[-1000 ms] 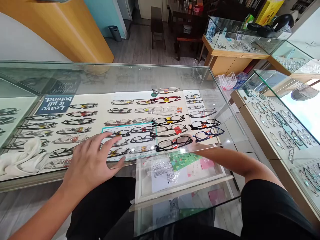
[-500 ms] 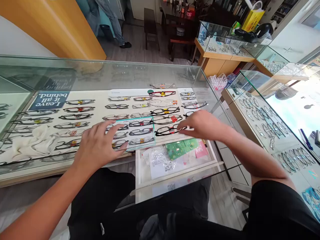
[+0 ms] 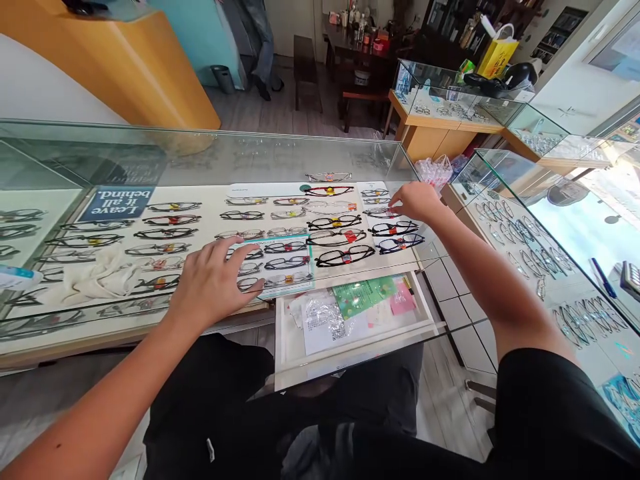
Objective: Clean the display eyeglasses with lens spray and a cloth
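My left hand rests over the left edge of a teal-bordered card, thumb and fingers apart and holding nothing. Several eyeglasses lie on that card, some partly hidden by the hand. Farther right, my right hand is closed in a pinch at the right end of thin-framed eyeglasses in the right-hand column. Just below lie black eyeglasses and dark blue eyeglasses. Beside that column are black eyeglasses and a pair with a red tag.
An open drawer with papers sits under the counter's near edge. A crumpled white cloth and a blue sign are at left. Other glass display cases stand at right. A person's legs show beyond the counter.
My right hand has moved up and away from the lower right eyeglasses to a pair higher in that column, uncovering the lower ones. My left hand stays at the card.
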`<move>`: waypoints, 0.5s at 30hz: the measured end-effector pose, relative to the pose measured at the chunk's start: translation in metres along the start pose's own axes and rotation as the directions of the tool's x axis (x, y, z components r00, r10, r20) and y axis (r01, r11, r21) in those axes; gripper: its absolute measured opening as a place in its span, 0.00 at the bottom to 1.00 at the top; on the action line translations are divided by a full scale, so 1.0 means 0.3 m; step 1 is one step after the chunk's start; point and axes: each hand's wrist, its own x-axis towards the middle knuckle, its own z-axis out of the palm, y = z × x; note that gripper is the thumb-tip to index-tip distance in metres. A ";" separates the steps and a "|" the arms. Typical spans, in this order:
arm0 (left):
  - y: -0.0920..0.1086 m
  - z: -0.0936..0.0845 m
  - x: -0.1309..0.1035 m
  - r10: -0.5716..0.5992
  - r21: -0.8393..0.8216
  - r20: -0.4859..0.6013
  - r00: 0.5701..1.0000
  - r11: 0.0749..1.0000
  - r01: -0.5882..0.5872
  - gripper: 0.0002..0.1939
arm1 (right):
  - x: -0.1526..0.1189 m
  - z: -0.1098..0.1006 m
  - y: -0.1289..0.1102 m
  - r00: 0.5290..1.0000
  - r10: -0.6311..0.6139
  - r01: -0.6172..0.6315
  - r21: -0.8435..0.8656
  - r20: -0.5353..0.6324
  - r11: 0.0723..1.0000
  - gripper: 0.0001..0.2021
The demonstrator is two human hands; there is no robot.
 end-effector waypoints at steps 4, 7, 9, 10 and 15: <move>0.002 -0.007 0.002 0.011 0.006 -0.003 1.000 1.000 -0.011 0.33 | -0.005 -0.001 -0.016 1.000 -0.008 0.008 -0.019 0.006 1.000 0.15; 0.004 -0.010 0.004 0.010 0.013 0.004 1.000 1.000 -0.010 0.33 | -0.051 -0.056 -0.033 1.000 0.011 -0.011 -0.016 -0.021 1.000 0.15; 0.005 -0.012 0.005 0.008 0.016 0.012 1.000 1.000 -0.008 0.33 | -0.134 -0.136 -0.067 0.994 0.007 -0.005 0.016 -0.110 1.000 0.15; 0.006 -0.014 0.006 0.007 0.016 0.015 1.000 1.000 -0.008 0.33 | -0.191 -0.184 -0.096 0.986 -0.009 0.015 0.036 -0.164 0.999 0.16; 0.010 -0.017 0.010 0.002 0.011 0.017 1.000 1.000 -0.002 0.34 | -0.501 -0.318 -0.357 0.932 -0.360 0.362 0.121 -0.039 0.924 0.14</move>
